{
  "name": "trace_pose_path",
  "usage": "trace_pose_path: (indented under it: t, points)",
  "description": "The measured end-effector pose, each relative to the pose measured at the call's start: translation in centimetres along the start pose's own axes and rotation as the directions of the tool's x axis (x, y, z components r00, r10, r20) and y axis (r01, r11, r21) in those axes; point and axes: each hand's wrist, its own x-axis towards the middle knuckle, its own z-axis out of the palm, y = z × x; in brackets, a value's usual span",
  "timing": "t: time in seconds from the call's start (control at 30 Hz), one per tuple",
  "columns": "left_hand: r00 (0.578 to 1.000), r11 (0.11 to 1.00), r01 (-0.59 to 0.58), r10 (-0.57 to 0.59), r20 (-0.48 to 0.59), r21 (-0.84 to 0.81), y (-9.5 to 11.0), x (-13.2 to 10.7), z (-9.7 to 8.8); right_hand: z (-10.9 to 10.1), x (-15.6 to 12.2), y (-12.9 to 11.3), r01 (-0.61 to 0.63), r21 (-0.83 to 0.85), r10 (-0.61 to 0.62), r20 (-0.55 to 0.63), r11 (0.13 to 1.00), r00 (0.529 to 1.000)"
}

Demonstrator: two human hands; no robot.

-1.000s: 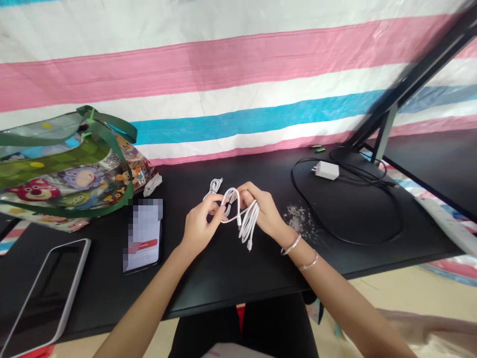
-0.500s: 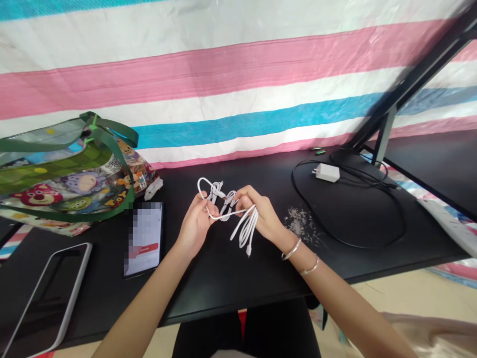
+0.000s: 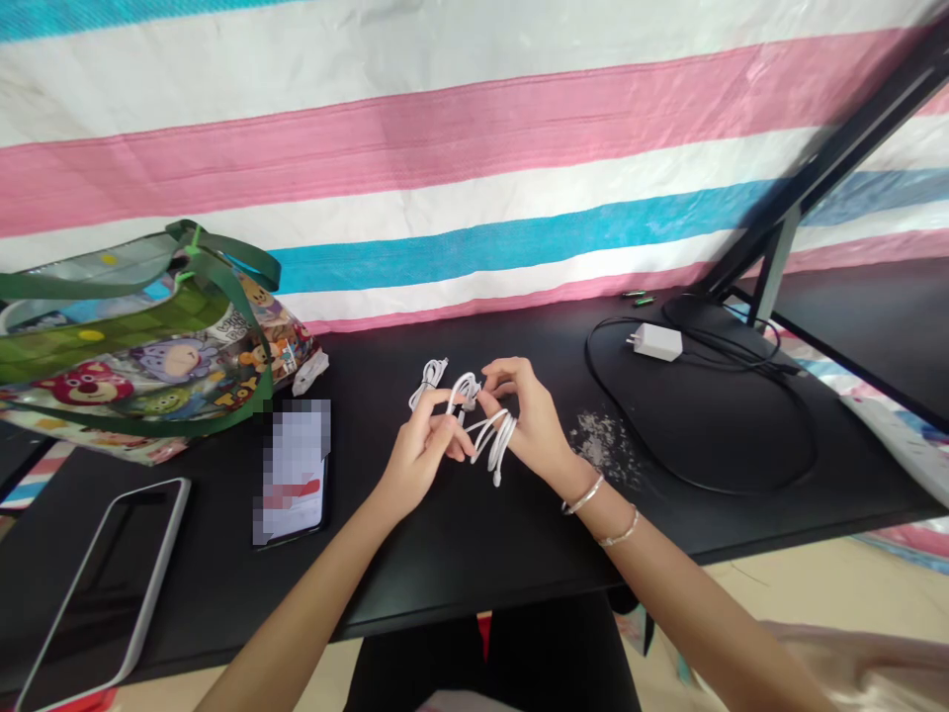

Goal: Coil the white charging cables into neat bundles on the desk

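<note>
Both my hands hold a white cable (image 3: 490, 441) over the middle of the black desk (image 3: 460, 544). My left hand (image 3: 421, 453) pinches a loop of it with fingers closed. My right hand (image 3: 528, 420), with two bangles at the wrist, grips the bundled coils; a plug end hangs below. Another white cable end (image 3: 428, 378) rests on the desk just behind my left hand.
A cartoon-print tote bag (image 3: 140, 346) with green straps lies at the left. A phone (image 3: 293, 473) and a white-edged tablet (image 3: 89, 588) lie front left. At the right, a white charger (image 3: 656, 341) sits on a monitor base with a black cord (image 3: 697, 475). Grey crumbs (image 3: 604, 445) lie near my right wrist.
The wide loop my left hand pulled out half a second ago has been drawn in; the cable is now bunched tighter between both hands, which have moved closer together.
</note>
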Motion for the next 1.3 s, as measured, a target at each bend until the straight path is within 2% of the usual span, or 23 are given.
trace_pose_path:
  t: [0.07, 0.23, 0.43, 0.6, 0.73, 0.93, 1.0, 1.13, 1.3]
  points:
    - [0.999, 0.999, -0.005, 0.003, 0.051, 0.039, -0.2, -0.1, 0.2, 0.0, 0.1, 0.1, 0.059, -0.033, -0.06, -0.013, 0.998, 0.998]
    - [0.995, 0.997, 0.0, -0.008, 0.102, 0.081, -0.5, -0.2, 0.3, -0.3, 0.4, -0.2, 0.147, -0.043, -0.144, 0.063, 0.988, 0.988]
    - [0.993, 0.99, 0.001, -0.018, 0.118, 0.141, -0.4, -0.2, 0.4, -0.3, 0.3, -0.4, 0.033, 0.047, -0.038, 0.121, 0.998, 0.992]
    - [0.99, 0.951, -0.105, 0.073, 0.12, 0.291, -0.4, -0.4, 0.6, -0.4, 0.4, -0.9, -0.058, 0.052, 0.051, 0.129, 0.997, 0.99]
    - [0.976, 0.858, -0.217, 0.195, 0.096, 0.465, -0.7, -0.5, 0.8, -0.5, 0.5, -1.2, -0.037, 0.008, 0.035, 0.146, 0.999, 0.989]
    - [0.949, 0.813, -0.306, 0.217, 0.23, 0.495, -1.2, -0.9, 1.3, -0.5, 0.3, -0.9, -0.036, -0.124, 0.054, 0.14, 0.992, 0.989]
    - [0.952, 0.804, -0.288, 0.185, 0.243, 0.52, -1.3, -1.0, 1.6, -0.4, 0.2, -0.8, -0.058, -0.137, 0.077, 0.133, 0.989, 0.988]
    - [0.974, 0.789, -0.212, 0.124, 0.188, 0.577, -1.4, -1.1, 1.9, -0.4, 0.2, -0.9, -0.123, -0.132, 0.14, 0.13, 0.984, 0.982]
    - [0.978, 0.811, -0.175, 0.079, 0.192, 0.558, -1.2, -1.0, 1.8, -0.4, 0.2, -0.9, -0.12, -0.118, 0.132, 0.099, 0.986, 0.986]
